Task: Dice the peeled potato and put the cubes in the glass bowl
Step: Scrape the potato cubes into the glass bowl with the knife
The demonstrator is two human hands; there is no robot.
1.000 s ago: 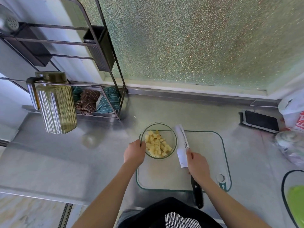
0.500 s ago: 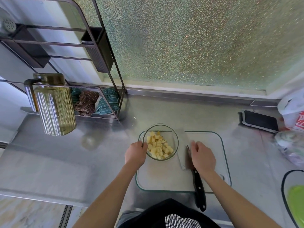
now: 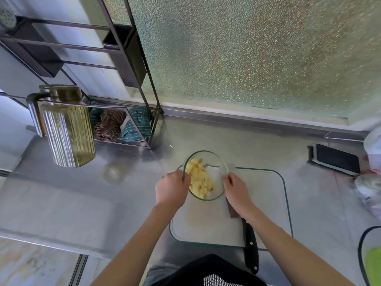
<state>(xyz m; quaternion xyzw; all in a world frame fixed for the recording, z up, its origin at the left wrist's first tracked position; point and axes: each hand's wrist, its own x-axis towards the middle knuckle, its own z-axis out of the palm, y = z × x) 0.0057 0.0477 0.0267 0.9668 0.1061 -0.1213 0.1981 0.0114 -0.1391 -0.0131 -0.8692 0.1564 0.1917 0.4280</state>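
Note:
A glass bowl point(image 3: 214, 159) holding several yellow potato cubes point(image 3: 199, 178) sits at the far left corner of the white cutting board point(image 3: 261, 203). My left hand point(image 3: 171, 188) grips the bowl's left rim. My right hand point(image 3: 237, 189) holds the bowl's right rim with its fingers curled on the edge. The knife lies flat on the board under my right wrist, its black handle point(image 3: 250, 247) sticking out over the board's near edge.
A ribbed olive pitcher point(image 3: 66, 129) stands at the left, beside a wire rack point(image 3: 132, 83) with folded cloths point(image 3: 121, 125). A phone-like dark device point(image 3: 336, 162) and plastic bags point(image 3: 369, 188) lie at the right. A green board point(image 3: 373, 263) shows at the lower right.
My right hand laid the knife flat on the board, let go of it and moved to the bowl's right rim. My left hand stayed on the left rim.

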